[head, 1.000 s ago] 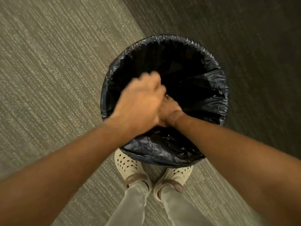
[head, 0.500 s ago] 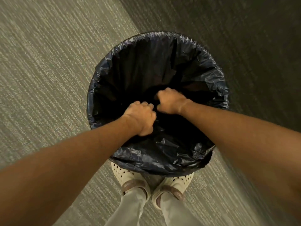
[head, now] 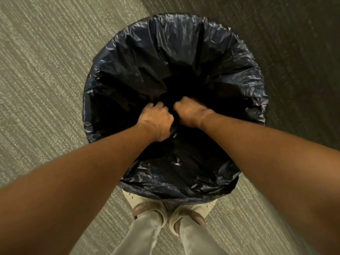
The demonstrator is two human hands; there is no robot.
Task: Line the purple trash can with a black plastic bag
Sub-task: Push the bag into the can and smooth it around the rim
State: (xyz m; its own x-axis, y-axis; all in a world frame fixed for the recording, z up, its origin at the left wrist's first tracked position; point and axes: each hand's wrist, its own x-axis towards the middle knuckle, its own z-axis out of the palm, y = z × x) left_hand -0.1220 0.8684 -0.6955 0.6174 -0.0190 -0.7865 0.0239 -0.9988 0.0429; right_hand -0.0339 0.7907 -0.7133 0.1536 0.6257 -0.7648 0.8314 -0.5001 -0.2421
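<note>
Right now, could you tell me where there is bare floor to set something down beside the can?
Bare carpet lies left of the bag, and darker carpet right. Near side is crowded: shoes touch it.

A pair of cream perforated clogs (head: 147, 208) with brown straps stood close together on grey-green ribbed carpet (head: 46, 80), worn below light grey trouser legs (head: 141, 234). A darker band of carpet (head: 294, 52) ran diagonally across the upper right.

Your arms are bare, no sleeves. You wear pale grey trousers (head: 139, 234) and cream perforated clogs (head: 191, 216) with brown straps.
</note>
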